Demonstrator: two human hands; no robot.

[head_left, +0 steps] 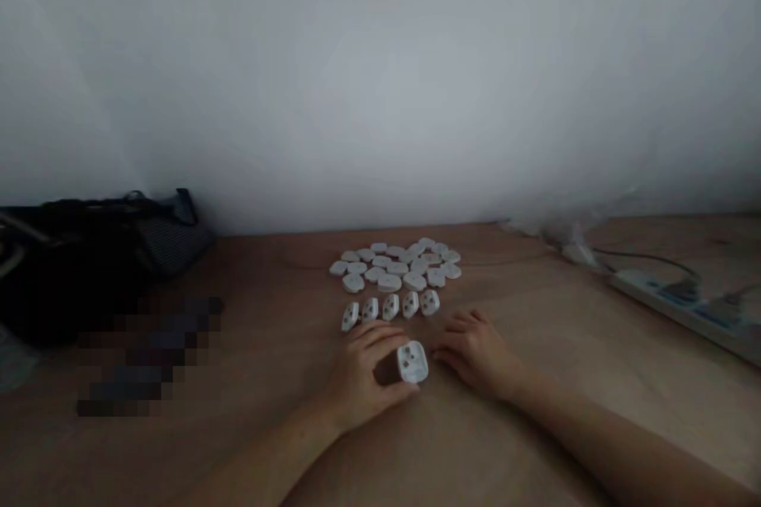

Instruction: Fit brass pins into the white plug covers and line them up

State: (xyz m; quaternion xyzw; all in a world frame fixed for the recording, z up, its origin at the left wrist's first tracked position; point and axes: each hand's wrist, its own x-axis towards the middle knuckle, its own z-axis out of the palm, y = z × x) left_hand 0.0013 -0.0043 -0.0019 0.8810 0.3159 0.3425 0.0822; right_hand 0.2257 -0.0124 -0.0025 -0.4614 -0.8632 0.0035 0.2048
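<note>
My left hand holds a white three-pin charger plug between the thumb and fingers, just above the wooden table. The plug's face, with its dark pin marks, is turned towards me. Beside it, my right hand rests on the table with slightly bent fingers and nothing visible in it. Just beyond both hands stands a row of several similar white plugs, faces tilted my way. Behind that row lies a cluster of many more white plugs, close together. The left fingertips are near the row's front.
A pale wall rises behind the wooden table. On the left sit a black bag and a blurred dark object. At right lie a power strip with plugged-in cords and crumpled clear plastic.
</note>
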